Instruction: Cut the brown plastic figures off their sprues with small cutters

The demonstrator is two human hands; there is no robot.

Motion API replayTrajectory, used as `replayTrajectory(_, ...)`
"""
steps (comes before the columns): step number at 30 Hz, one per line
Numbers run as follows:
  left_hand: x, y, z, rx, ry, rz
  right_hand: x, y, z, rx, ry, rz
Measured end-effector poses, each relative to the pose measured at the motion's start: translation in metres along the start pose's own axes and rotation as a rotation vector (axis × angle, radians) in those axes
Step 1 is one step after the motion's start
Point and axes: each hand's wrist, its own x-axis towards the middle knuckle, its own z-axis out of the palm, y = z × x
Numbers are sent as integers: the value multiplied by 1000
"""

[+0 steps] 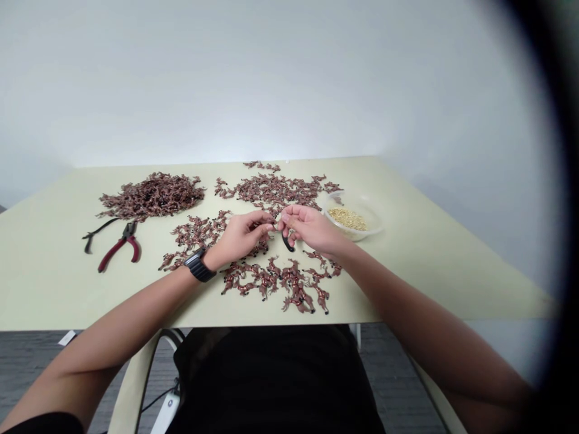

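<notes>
Small brown deer-shaped figures [296, 286] lie scattered over the middle of the table, around and below both hands. My left hand [244, 236], with a black watch on the wrist, pinches something too small to make out between thumb and fingers. Close against its fingertips is my right hand [310, 228], its fingers closed; what they pinch is hidden. A black curved handle [288, 243] shows under my right fingers. Just right of that hand stands a clear round bowl [373, 228] with small gold-coloured pieces [347, 219] in it.
A dense heap of brown figures [156, 196] is at the back left of the pale table [443, 259]. In front of the heap lie red-handled pliers [118, 248] and a black-handled tool [100, 230]. A wall rises behind the table.
</notes>
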Motion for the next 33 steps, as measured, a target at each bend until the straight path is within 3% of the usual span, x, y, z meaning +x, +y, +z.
replayTrajectory(5,-2,4,2,-147,-15,-44,0,1,-4,-178,86,-19)
replayTrajectory(10,-2,7,0,-41,24,-49,-1,4,-7,-259,81,-22)
replayTrajectory(17,0,8,-2,-288,23,-151,-3,6,3,-342,61,-90)
replayTrajectory(21,1,6,-2,-226,40,-164,-5,5,6,-404,92,-147)
replayTrajectory(25,0,6,-2,-126,44,-134,-2,8,3,-367,115,-115)
replayTrajectory(33,-3,7,1,-173,-14,-66,3,13,-1,-255,72,-23)
